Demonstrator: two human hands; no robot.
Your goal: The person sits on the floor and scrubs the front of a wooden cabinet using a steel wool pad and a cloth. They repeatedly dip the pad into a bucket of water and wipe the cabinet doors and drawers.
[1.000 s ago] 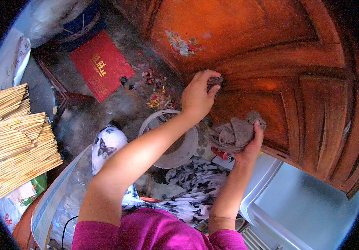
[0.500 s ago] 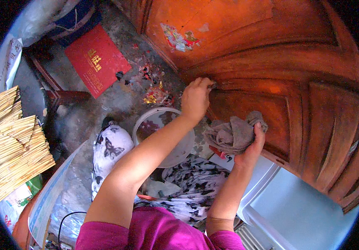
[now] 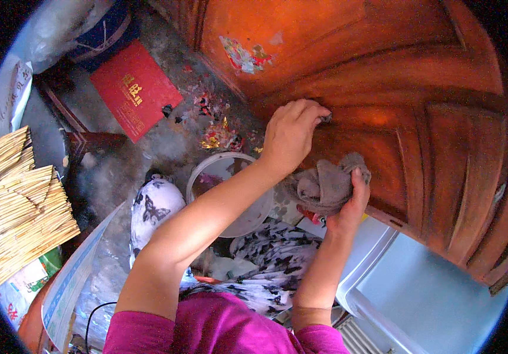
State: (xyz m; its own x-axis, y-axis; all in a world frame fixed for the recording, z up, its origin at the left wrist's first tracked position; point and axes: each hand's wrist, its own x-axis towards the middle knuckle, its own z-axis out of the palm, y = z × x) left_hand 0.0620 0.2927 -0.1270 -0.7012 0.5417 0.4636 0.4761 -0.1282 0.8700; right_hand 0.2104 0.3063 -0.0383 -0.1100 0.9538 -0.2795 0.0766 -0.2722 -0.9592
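My left hand [image 3: 291, 137] is closed in a pinch against the brown wooden door [image 3: 348, 76], at the ridge above a lower panel. A small dark bit shows at its fingertips, too small to name. My right hand [image 3: 353, 203] grips a crumpled grey cloth [image 3: 324, 187] a little in front of the door's lower part. Under my left forearm stands a round, pale plastic bucket [image 3: 260, 206], partly hidden by the arm. Torn scraps of coloured paper [image 3: 248, 56] still cling to the door's upper panel.
Paper shreds [image 3: 221, 135] litter the grey floor beside the door. A red cardboard sheet [image 3: 136, 88] lies farther left. Bundled straw-coloured sticks [image 3: 23, 206] stand at the left edge. A light blue lidded container [image 3: 437, 289] is at the lower right, near the door's bottom.
My left hand has slid to the right and slightly up along the door's ridge. My right hand, with the cloth, has shifted slightly left and down.
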